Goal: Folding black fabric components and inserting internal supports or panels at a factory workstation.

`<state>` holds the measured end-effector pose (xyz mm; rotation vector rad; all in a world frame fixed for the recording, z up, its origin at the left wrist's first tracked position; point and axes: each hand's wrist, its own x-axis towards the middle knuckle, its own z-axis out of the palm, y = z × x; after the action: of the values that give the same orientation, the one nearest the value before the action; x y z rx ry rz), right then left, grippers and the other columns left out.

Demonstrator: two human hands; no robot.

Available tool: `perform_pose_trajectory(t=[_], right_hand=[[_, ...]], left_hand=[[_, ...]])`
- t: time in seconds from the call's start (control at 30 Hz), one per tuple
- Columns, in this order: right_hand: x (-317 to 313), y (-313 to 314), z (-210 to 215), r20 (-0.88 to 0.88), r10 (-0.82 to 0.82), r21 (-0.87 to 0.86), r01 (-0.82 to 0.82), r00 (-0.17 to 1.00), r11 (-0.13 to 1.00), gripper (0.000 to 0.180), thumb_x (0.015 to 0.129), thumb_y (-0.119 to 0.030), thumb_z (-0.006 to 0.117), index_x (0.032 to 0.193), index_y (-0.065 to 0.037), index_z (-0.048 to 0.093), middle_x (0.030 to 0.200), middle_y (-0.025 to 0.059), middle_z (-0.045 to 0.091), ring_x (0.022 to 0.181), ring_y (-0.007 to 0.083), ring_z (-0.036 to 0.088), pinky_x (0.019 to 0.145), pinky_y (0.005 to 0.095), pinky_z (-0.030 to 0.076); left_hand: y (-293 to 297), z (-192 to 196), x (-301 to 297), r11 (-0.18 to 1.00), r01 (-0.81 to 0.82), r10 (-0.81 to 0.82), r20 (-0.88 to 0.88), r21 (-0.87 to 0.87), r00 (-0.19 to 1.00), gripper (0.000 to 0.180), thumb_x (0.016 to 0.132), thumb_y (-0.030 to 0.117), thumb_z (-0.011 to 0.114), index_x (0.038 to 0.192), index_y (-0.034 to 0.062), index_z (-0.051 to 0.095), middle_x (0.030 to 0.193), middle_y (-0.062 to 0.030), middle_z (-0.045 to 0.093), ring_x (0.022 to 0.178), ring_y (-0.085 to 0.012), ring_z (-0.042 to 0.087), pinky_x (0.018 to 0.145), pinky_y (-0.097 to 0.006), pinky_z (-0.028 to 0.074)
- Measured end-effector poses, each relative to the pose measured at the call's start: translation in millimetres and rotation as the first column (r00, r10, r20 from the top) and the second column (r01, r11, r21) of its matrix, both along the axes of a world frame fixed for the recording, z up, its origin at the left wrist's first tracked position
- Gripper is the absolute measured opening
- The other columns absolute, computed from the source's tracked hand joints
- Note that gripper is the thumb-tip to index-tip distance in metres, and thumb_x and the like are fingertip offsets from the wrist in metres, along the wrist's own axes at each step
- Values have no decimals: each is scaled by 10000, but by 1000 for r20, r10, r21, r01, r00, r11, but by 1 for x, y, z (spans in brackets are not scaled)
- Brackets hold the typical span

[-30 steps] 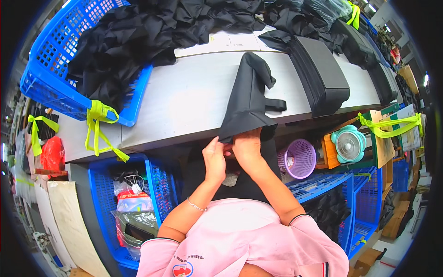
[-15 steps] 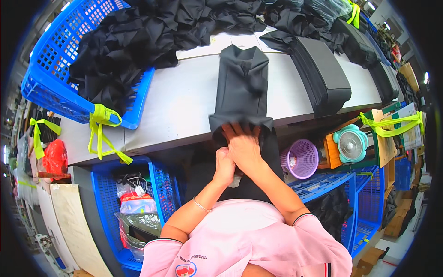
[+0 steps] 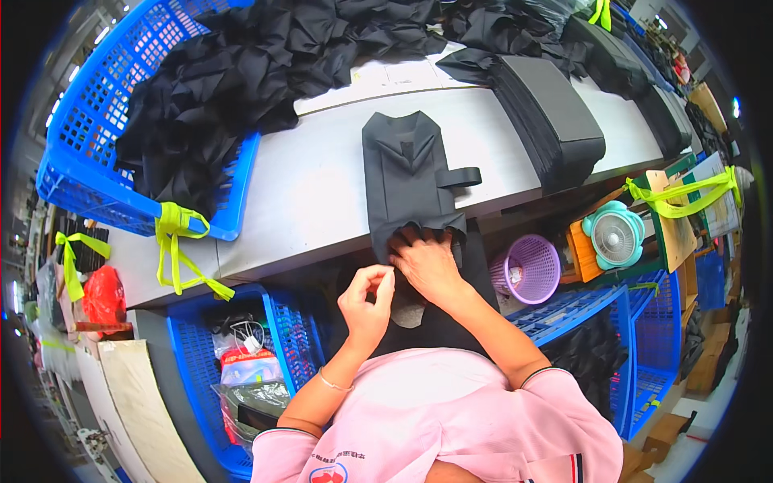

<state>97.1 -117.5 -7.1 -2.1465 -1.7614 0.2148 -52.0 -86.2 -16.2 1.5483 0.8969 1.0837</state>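
Lying mostly on the pale surface point(image 3: 298, 189), the black cloth point(image 3: 400, 193) stretches ahead of our right grip point(image 3: 428, 266), which is spread against its near end. Our left grip point(image 3: 360, 312), just beside, presses thumb and forefinger together; we cannot tell whether they pinch anything.

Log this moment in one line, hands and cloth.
right hand: at near edge of black cloth | left hand: curled, nearby | black cloth: mostly on table, strap at right side
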Motion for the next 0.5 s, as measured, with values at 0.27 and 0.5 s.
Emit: perform_pose_trajectory(t=[0.27, 0.5], right_hand=[[-3, -38, -19, 28, 103, 124, -106, 994, 987, 349, 871, -336, 661, 1179, -171, 658, 1262, 92, 587, 1250, 322, 493, 1012, 602, 345], [21, -74, -31, -50, 40, 491, -10, 998, 871, 487, 829, -218, 734, 1269, -62, 595, 1368, 137, 543, 1345, 312, 453, 1179, 526, 286]], left_hand=[[92, 41, 64, 603, 589, -403, -432, 537, 807, 235, 875, -23, 643, 1106, -11, 677, 1172, -139, 680, 1060, -327, 637, 914, -377, 512], [130, 9, 92, 538, 686, -55, -792, 490, 609, 857, 870, 430, 713, 1543, 66, 329, 1565, -208, 350, 1491, -400, 217, 1204, -508, 174]])
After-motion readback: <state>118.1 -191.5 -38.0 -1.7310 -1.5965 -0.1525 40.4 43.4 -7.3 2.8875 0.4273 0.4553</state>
